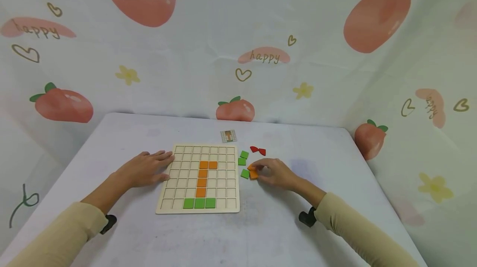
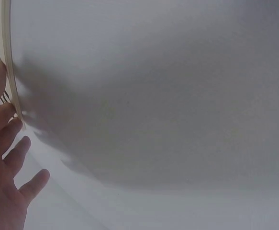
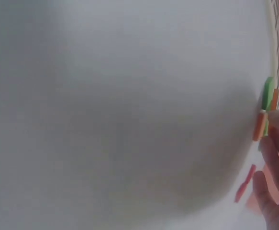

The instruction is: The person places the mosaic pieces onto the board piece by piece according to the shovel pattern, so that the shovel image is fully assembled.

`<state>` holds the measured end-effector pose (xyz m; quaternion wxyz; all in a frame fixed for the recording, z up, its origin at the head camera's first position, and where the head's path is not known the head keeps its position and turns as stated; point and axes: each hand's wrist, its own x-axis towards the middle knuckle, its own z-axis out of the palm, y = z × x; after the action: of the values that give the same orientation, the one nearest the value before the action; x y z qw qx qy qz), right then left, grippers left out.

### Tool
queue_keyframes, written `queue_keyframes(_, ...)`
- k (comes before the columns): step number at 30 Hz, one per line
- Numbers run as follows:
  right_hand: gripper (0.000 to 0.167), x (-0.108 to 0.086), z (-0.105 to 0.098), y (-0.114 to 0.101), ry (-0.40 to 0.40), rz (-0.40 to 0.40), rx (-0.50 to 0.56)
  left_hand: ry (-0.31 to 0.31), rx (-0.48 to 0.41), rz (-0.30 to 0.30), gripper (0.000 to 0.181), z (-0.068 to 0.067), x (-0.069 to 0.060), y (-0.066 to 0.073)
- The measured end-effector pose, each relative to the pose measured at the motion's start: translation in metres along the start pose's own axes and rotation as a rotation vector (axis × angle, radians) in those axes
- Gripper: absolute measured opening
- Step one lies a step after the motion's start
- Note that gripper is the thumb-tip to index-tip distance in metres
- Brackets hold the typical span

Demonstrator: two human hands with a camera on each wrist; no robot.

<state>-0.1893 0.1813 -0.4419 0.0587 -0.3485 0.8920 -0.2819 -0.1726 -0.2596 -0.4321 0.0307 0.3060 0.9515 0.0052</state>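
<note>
A square wooden grid board (image 1: 227,184) lies on the table. On it, several orange tiles (image 1: 202,182) form a column with one more beside the top, above a bottom row of three green tiles (image 1: 199,203). My left hand (image 1: 148,169) rests at the board's left edge, fingers extended and touching the rim. Right of the board, my right hand (image 1: 275,173) pinches an orange tile (image 1: 250,167) between thumb and fingertips. Another orange tile (image 1: 254,175) lies just below it. Loose green tiles (image 1: 244,174) and a red bow-shaped pair of pieces (image 1: 258,150) are close by.
A small picture card (image 1: 229,136) with a grid pattern lies behind the board. The white table (image 1: 298,234) reaches a fruit-printed cloth (image 1: 193,72) at the back. Dark wrist cameras (image 1: 307,217) are worn at both cuffs.
</note>
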Motion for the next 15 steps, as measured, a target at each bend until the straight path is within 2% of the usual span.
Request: queue_keyframes(15, 0.035, 0.040, 0.005, -0.011, 0.071, -0.063, -0.015, -0.001, 0.003, -0.001, 0.064, 0.004, 0.000, -0.001)
